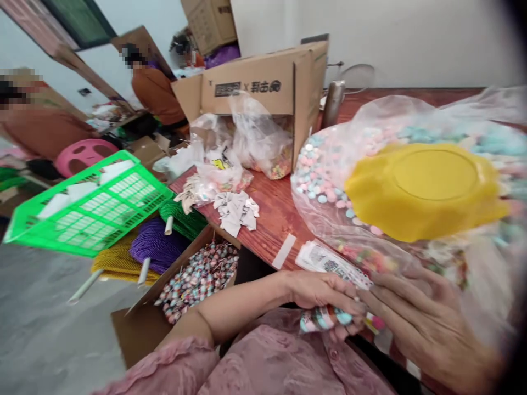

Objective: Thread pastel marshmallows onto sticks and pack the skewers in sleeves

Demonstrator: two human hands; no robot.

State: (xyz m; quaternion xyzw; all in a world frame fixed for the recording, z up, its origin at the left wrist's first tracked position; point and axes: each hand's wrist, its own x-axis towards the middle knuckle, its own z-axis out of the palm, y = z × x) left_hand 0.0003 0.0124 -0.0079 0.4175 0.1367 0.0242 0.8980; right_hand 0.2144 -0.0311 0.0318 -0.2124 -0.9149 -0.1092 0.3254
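My left hand is closed around a small clear packet filled with pale blue, pink and white round pieces, close to my front. Right beside it is my right hand, its fingers stretched out and their tips by the end of the packet. The thumb of that hand is hidden. A bit of pink and yellow shows below the right fingers, too small to name. Just beyond my hands, a stack of printed labels lies on the table edge.
On the reddish table lies a large clear bag of pastel discs with a yellow plastic dish on top. A cardboard box stands behind. Left are a green basket and a carton of wrapped beads. People sit farther back.
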